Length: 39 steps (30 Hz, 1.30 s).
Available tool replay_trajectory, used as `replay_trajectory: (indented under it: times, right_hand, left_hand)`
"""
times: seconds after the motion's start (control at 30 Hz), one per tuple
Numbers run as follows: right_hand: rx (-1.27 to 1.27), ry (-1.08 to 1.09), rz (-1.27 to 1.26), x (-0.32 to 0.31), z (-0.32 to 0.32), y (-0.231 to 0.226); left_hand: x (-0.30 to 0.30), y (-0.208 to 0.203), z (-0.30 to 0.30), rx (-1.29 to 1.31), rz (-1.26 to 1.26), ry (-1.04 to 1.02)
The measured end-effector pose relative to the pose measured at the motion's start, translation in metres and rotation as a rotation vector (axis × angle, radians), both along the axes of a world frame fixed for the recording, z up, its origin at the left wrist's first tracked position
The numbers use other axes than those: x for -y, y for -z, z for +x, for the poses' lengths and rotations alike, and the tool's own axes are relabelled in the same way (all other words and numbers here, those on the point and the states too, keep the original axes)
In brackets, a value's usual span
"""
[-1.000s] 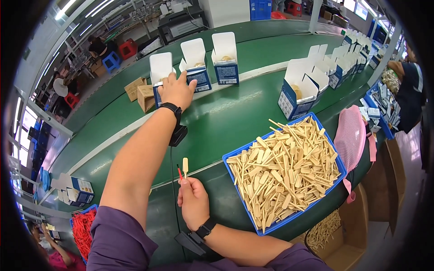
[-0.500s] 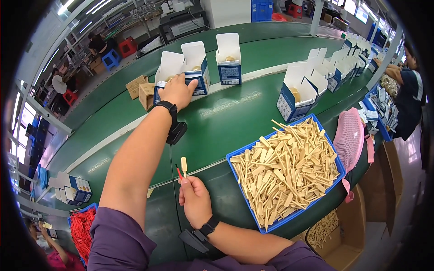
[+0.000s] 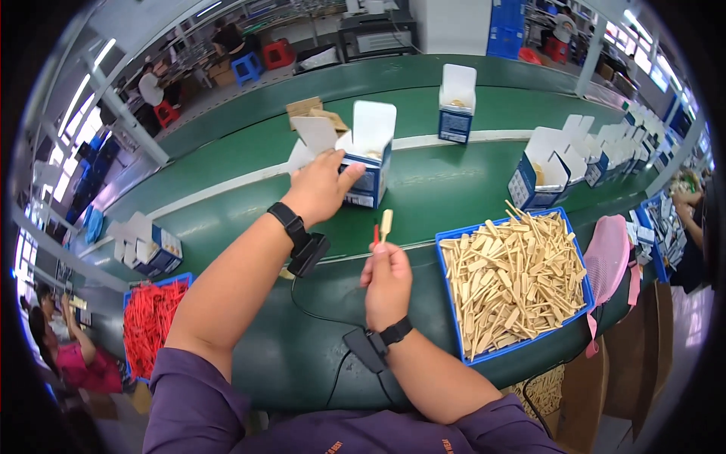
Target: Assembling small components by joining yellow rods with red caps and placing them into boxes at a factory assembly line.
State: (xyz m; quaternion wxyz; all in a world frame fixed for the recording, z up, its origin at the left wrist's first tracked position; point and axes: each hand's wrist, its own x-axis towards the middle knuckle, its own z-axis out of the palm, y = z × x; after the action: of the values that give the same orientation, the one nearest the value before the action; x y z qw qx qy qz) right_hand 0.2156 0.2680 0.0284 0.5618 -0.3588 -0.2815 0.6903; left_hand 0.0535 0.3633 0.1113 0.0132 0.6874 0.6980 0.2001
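Two open blue-white cartons (image 3: 370,184), print illegible, at your left hand (image 3: 324,188), thumb apart, grip unclear; your right hand (image 3: 388,284) pinches wooden paddle (image 3: 386,221), red stick (image 3: 376,231), left of blue tray (image 3: 452,303) heaped with paddles (image 3: 518,284).

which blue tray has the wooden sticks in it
The big blue tray just right of the right hand: it is heaped with pale wooden sticks, while the far-left tray holds red pieces and the far-right tray small packets.

our left hand (image 3: 321,189) now drawn back toward 6 o'clock, two open boxes (image 3: 367,181) brought along to our side of the white strip (image 3: 495,136), a wider gap to the lone box (image 3: 457,123) at 2 o'clock
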Motion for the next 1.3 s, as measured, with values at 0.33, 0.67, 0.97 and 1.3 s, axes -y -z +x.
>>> replay_trajectory:
  times: [0.33,0.67,0.97,1.3]
  right_hand:
    - [0.029,-0.210,0.083,0.001,0.003,0.008]
    - [0.168,-0.299,0.289,-0.007,0.000,0.011]
    - [-0.046,-0.569,0.262,0.077,-0.020,-0.006]
    - [-0.048,-0.419,0.142,0.106,-0.061,0.016]
  left_hand:
    - [0.120,-0.047,-0.012,0.128,0.041,0.067]
    - [0.394,-0.197,-0.046,0.234,0.255,-0.079]
    - [0.368,-0.040,-0.033,0.376,0.085,0.155]
    - [0.266,0.062,-0.017,1.924,-0.014,0.029]
